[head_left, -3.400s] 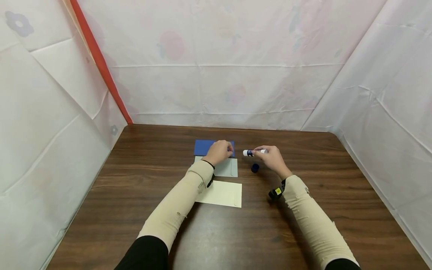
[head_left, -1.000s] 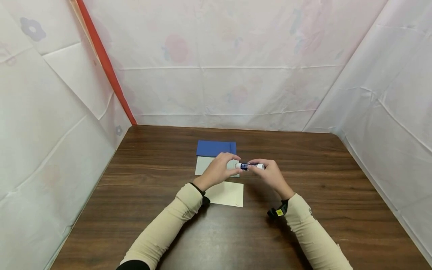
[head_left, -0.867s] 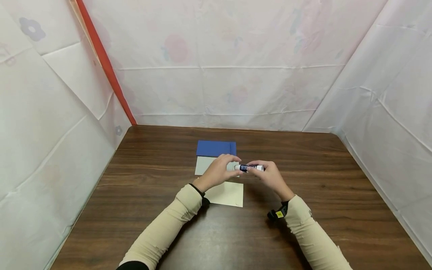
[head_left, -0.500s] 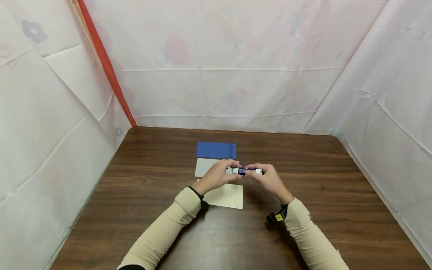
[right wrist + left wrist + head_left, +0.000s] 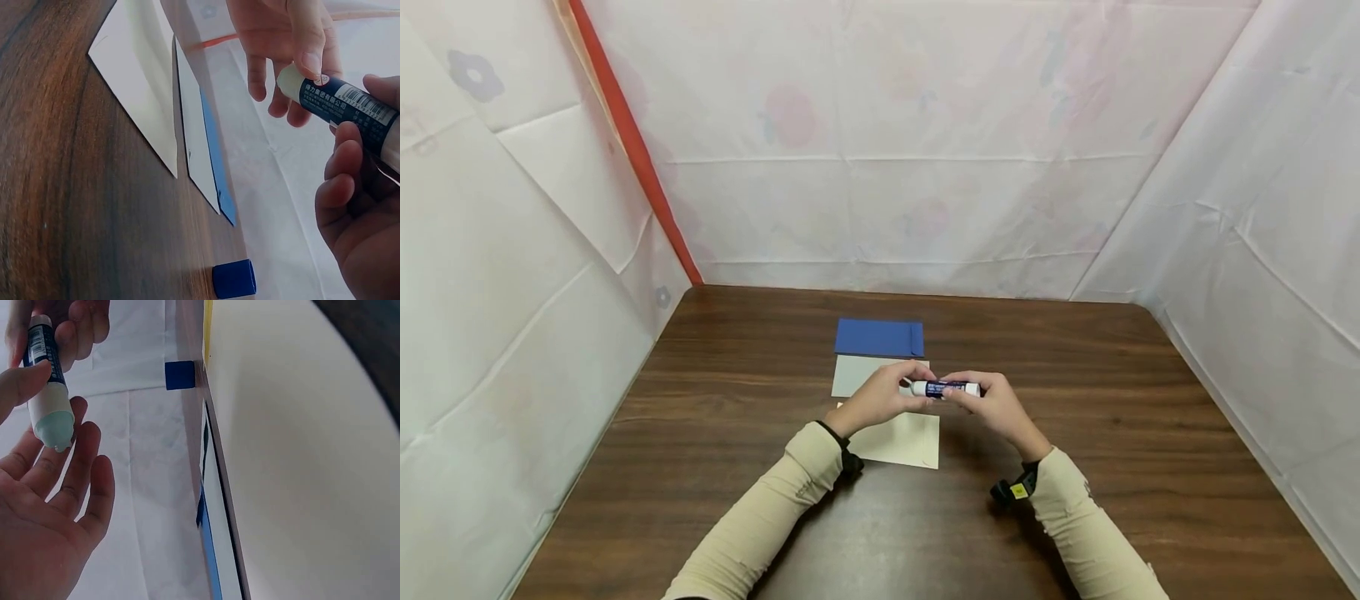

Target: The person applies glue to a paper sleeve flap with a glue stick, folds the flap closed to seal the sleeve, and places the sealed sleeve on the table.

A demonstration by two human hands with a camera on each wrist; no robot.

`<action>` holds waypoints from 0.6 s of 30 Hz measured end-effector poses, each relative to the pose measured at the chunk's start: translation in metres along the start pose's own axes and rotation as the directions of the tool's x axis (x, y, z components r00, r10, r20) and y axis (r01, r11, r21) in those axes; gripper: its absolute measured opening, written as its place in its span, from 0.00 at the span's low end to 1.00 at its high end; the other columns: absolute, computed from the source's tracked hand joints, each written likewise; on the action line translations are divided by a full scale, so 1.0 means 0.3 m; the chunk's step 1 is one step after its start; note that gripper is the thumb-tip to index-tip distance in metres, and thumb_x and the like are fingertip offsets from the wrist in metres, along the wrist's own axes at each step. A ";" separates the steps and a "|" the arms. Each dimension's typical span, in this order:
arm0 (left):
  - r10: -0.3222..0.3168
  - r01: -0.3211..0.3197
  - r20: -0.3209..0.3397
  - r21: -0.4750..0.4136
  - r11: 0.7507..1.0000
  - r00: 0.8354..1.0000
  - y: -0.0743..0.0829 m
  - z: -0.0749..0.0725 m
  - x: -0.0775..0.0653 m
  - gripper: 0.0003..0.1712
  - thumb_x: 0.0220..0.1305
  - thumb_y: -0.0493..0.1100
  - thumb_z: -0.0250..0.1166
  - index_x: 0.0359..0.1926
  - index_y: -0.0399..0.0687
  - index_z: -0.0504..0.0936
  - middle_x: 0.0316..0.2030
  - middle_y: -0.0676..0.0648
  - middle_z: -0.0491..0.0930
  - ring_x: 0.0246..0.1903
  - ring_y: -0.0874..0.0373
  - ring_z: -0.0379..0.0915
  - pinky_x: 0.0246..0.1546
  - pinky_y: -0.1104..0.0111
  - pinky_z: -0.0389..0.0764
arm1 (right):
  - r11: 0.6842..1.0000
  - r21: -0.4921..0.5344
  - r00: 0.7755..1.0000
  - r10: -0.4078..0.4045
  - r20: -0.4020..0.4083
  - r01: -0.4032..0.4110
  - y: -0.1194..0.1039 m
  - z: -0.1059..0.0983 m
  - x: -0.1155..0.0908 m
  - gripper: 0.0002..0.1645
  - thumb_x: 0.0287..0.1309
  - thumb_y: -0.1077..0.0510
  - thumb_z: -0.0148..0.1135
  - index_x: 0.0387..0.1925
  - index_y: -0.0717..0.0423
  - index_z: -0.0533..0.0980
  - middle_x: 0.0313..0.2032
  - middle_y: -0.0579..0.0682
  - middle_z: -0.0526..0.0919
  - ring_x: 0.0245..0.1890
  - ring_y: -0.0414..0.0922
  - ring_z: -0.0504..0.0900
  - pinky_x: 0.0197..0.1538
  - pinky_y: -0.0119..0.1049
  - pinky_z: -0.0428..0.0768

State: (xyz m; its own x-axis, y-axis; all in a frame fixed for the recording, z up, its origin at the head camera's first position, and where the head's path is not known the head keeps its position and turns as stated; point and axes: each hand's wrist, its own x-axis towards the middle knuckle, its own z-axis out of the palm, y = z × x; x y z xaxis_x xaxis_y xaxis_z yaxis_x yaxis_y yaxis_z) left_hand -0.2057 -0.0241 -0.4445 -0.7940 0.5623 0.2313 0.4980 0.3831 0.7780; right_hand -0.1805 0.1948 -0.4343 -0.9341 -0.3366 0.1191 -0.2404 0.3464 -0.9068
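Note:
A glue stick (image 5: 943, 389) with a dark blue label is held level above the table between both hands. My right hand (image 5: 1002, 411) grips its base end with thumb and fingers. My left hand (image 5: 878, 398) pinches the other end, its thumb on the label and fingers behind. In the left wrist view the uncapped pale glue tip (image 5: 56, 430) shows an uneven end. Below and beside the hands lie a cream envelope (image 5: 898, 442), a pale grey-green envelope (image 5: 852, 377) partly hidden by the left hand, and a blue envelope (image 5: 874, 337).
The dark blue cap (image 5: 232, 279) stands on the wooden table (image 5: 737, 367), to the right of the envelopes; the head view hides it behind the hands. White patterned sheets (image 5: 985, 167) enclose the table at the back and sides.
My left hand has come from the blue envelope to pinch the glue stick. My right hand has brought the stick left and nearer me. Both hands drift slightly closer over the last second.

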 end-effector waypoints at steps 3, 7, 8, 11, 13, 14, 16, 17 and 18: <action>0.007 -0.007 -0.001 -0.018 1.000 1.000 0.002 0.000 -0.004 0.14 0.58 0.38 0.69 0.47 0.45 0.81 0.44 0.47 0.83 0.44 0.56 0.77 0.48 0.61 0.79 | 1.000 0.007 1.000 0.003 0.010 -0.003 0.007 0.000 -0.002 0.13 0.62 0.58 0.65 0.45 0.62 0.83 0.25 0.58 0.78 0.22 0.40 0.73 0.25 0.38 0.77; -0.007 0.008 0.011 -0.055 0.998 1.000 -0.001 0.003 -0.011 0.14 0.57 0.38 0.69 0.45 0.45 0.81 0.43 0.47 0.83 0.42 0.57 0.76 0.47 0.59 0.79 | 1.000 0.013 1.000 0.006 0.008 -0.007 0.018 0.004 -0.015 0.14 0.61 0.56 0.66 0.45 0.60 0.83 0.24 0.55 0.77 0.22 0.40 0.73 0.24 0.40 0.77; -0.013 0.014 0.012 -0.060 0.998 1.000 -0.002 0.003 -0.013 0.13 0.57 0.38 0.69 0.45 0.45 0.81 0.43 0.48 0.83 0.42 0.58 0.76 0.47 0.60 0.79 | 1.000 0.012 1.000 0.006 0.007 -0.006 0.020 0.004 -0.016 0.14 0.61 0.56 0.66 0.45 0.59 0.83 0.23 0.55 0.77 0.21 0.40 0.72 0.24 0.39 0.76; -0.034 0.034 0.009 -0.084 0.996 0.999 -0.008 -0.001 -0.013 0.13 0.57 0.40 0.70 0.44 0.47 0.81 0.41 0.49 0.82 0.41 0.60 0.73 0.47 0.60 0.78 | 1.000 0.012 1.000 0.003 0.001 -0.003 0.024 0.002 -0.015 0.13 0.61 0.56 0.66 0.45 0.59 0.83 0.23 0.53 0.77 0.21 0.38 0.72 0.23 0.38 0.76; -0.035 0.035 0.001 -0.107 0.994 0.999 -0.009 -0.007 -0.010 0.13 0.57 0.41 0.70 0.44 0.48 0.81 0.41 0.49 0.82 0.40 0.60 0.73 0.48 0.58 0.77 | 1.000 0.010 1.000 0.000 -0.004 0.000 0.023 -0.002 -0.011 0.13 0.61 0.56 0.66 0.44 0.59 0.83 0.23 0.52 0.77 0.21 0.38 0.72 0.23 0.36 0.75; -0.034 0.033 -0.004 -0.116 0.993 0.999 -0.011 -0.009 -0.008 0.13 0.57 0.41 0.70 0.44 0.47 0.82 0.41 0.49 0.82 0.40 0.60 0.72 0.48 0.57 0.77 | 1.000 0.008 1.000 0.001 -0.005 -0.001 0.022 -0.004 -0.009 0.14 0.61 0.56 0.66 0.45 0.59 0.83 0.23 0.52 0.77 0.21 0.38 0.72 0.23 0.34 0.74; -0.035 0.033 -0.012 -0.135 0.990 0.999 -0.010 -0.015 -0.005 0.13 0.57 0.40 0.70 0.44 0.47 0.82 0.40 0.48 0.82 0.40 0.59 0.72 0.47 0.57 0.77 | 1.000 0.004 1.000 0.005 -0.006 -0.005 0.017 -0.007 -0.004 0.14 0.61 0.55 0.66 0.44 0.59 0.83 0.23 0.52 0.76 0.21 0.38 0.71 0.23 0.33 0.74; -0.033 0.030 -0.016 -0.145 0.989 0.999 -0.009 -0.017 -0.003 0.13 0.57 0.39 0.70 0.43 0.47 0.82 0.40 0.48 0.82 0.40 0.59 0.72 0.47 0.58 0.77 | 1.000 -0.001 1.000 0.006 -0.005 -0.006 0.014 -0.010 -0.003 0.14 0.61 0.55 0.66 0.44 0.60 0.83 0.23 0.52 0.76 0.21 0.38 0.71 0.23 0.32 0.73; -0.034 0.031 -0.019 -0.152 0.988 0.999 -0.007 -0.019 -0.002 0.13 0.57 0.39 0.70 0.43 0.47 0.81 0.40 0.47 0.82 0.40 0.59 0.72 0.46 0.59 0.76 | 1.000 -0.006 1.000 0.010 -0.005 -0.010 0.012 -0.011 -0.001 0.14 0.61 0.55 0.66 0.44 0.60 0.83 0.23 0.51 0.76 0.21 0.38 0.72 0.23 0.32 0.74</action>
State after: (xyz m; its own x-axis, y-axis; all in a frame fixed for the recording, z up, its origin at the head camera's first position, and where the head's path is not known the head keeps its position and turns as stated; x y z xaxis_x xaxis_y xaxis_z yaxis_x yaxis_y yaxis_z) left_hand -0.2083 -0.0295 -0.4431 -0.8170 0.5347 0.2159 0.4144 0.2842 0.8646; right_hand -0.1821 0.1991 -0.4362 -0.9377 -0.3290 0.1119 -0.2325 0.3546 -0.9057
